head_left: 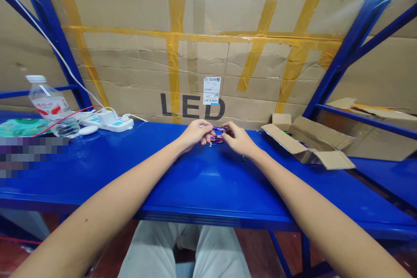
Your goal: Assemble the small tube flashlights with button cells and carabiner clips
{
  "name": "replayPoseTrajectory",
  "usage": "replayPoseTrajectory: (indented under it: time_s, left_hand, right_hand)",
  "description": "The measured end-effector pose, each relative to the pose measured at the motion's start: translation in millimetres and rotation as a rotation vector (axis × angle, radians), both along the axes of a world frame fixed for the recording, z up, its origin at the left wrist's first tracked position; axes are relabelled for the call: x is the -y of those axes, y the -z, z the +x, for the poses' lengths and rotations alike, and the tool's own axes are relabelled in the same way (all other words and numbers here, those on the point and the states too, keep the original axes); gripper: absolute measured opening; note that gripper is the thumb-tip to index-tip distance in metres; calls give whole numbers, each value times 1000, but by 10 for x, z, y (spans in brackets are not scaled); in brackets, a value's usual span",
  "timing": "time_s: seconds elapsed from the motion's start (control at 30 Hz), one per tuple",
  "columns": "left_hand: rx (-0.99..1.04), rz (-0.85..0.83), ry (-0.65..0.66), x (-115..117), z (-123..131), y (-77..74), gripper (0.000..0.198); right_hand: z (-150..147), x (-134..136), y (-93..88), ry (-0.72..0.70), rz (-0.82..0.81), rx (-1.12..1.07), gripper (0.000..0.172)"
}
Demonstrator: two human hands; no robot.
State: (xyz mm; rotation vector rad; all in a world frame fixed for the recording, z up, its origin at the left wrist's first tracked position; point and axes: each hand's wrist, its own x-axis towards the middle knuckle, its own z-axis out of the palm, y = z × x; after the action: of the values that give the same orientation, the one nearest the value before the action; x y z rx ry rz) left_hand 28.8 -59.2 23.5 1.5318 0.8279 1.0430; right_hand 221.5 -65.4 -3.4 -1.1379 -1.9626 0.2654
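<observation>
Above the middle of the blue shelf top, my left hand (196,132) is closed round several small shiny tubes. Among them are red-purple tubes (216,138) with a small metal clasp dangling below. A purple tube (219,129) lies across the gap between both hands. My right hand (239,138) has its thumb and fingers bent round the right end of this purple tube. The fingers partly cover the tubes, so their exact kind is unclear. Beneath my right wrist, a small green piece (244,158) rests on the blue surface (208,182).
At right stands an open cardboard box (298,143) with small items inside. Leftward are a water bottle (52,106), a white power strip (119,124) with cables and a green packet (21,127). A large taped cardboard panel (137,65) marked LED closes off the back.
</observation>
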Motion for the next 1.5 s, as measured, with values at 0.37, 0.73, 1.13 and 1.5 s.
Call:
replayPoseTrajectory:
  time_s: [0.37,0.73,1.13,1.5]
  left_hand:
    - [-66,189,8,34,54,92,21]
    - [395,-102,-51,-119,9,44,51]
    - [550,-208,219,-126,-164,-2,69]
    - [527,-213,276,-100,-149,-15,76]
  right_hand:
    - [-130,136,-66,-180,-116,-78,22]
    - [-86,109,-138,-78,-61,-130,21]
    - [-240,286,-204,-205,-63,-37,21]
    - [-270,306,-213,-158,19,6,22]
